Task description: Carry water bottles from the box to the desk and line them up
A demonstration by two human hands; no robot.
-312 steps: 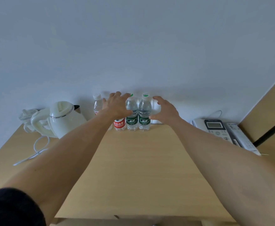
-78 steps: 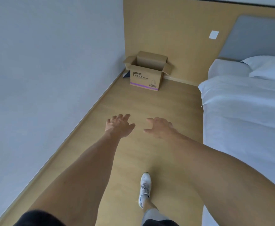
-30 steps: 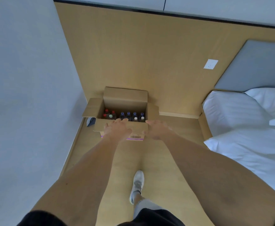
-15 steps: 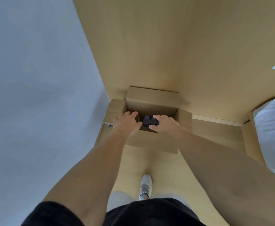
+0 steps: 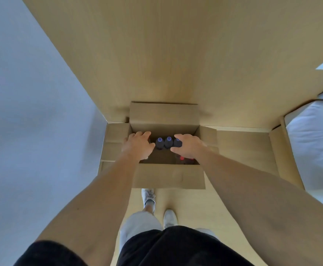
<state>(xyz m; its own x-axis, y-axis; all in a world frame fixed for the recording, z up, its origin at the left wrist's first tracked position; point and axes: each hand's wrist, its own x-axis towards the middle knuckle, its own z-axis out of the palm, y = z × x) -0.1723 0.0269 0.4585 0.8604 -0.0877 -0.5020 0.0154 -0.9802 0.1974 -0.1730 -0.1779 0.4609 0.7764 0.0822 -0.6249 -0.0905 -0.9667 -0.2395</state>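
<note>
An open cardboard box [image 5: 168,177] sits on the wooden floor against the wood-panelled wall. Inside stand dark bottles with purple caps [image 5: 164,142] in a row, and a red-capped bottle [image 5: 182,158] shows lower right. My left hand [image 5: 137,146] hovers over the box's left side, fingers spread, holding nothing that I can see. My right hand [image 5: 188,147] reaches over the right end of the row, its fingers curled down at the rightmost purple-capped bottle [image 5: 177,143]; whether it grips that bottle is hidden. The desk is out of view.
A grey wall [image 5: 32,112] runs along the left, close to the box. A bed with white linen [image 5: 314,143] stands at the right. My feet in white shoes [image 5: 149,196] are on the floor just before the box's front flap.
I have walked from the desk to the box and now stand over it. In the last half second both hands dropped lower into the box, around the purple-capped bottles.
</note>
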